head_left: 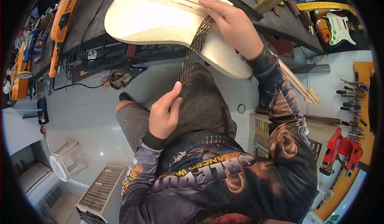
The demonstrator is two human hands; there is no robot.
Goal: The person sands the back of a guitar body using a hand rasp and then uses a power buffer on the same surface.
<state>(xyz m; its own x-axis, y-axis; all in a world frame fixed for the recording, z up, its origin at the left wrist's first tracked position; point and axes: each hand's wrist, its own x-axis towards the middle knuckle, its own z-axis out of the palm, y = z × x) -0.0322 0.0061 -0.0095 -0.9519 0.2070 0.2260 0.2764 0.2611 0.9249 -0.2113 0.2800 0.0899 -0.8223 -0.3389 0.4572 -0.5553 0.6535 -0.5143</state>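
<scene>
A pale wooden guitar body (156, 20) with darker stripes lies on the bench, its near edge overhanging toward me. A dark, flat lattice rasp (196, 46) slants across that edge, at the inward curve of the body. My left hand (165, 114) is closed on the rasp's lower end, in front of my thigh, with thumb and forefinger along it. Over the wood, my right hand (236, 26) grips the upper end, its fingers pointing left. The right palm partly hides that end. A dark clamp (236, 2) stands just beyond my right hand.
An orange power tool (62, 28) with a cable lies on the bench (96, 10) at left. A sunburst guitar body (334, 28) sits at far right. Below are a white stool (62, 160), a slatted box (102, 190), a red vise-like tool (342, 152) and a tool board (362, 100).
</scene>
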